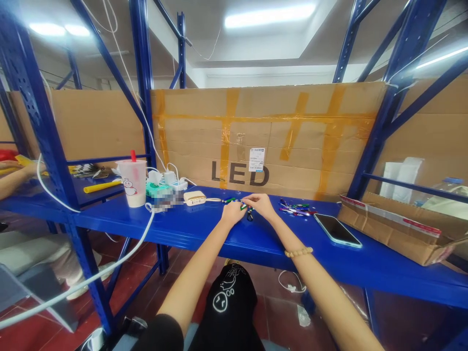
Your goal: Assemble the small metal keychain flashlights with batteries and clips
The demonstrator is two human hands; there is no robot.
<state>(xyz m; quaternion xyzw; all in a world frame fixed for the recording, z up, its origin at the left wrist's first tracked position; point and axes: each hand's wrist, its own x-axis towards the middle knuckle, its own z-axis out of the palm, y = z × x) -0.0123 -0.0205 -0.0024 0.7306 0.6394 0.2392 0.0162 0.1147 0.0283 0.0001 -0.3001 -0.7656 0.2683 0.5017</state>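
My left hand [233, 213] rests low over the blue table [204, 234], its fingers closed around a small shiny green piece [243, 207]. Beside it, on the right, my right hand [259, 204] is pinched, fingertips meeting the left hand's; what lies between them is too small to make out. Just below the fingers hangs or lies a small black loop-like part [250, 215]. More green and blue bits show behind the left hand. To the right of both hands is a loose pile of small shiny coloured pieces [295, 208], purple, green, red and silver.
A phone [337, 230] and an open cardboard box [395, 226] are on the right. Leftward stand a cream-coloured small device [194, 198], plugged chargers [170, 179] and a drink cup [133, 183]. A white cable [109, 265] crosses the left front. Another person's arm [18, 178] shows far left.
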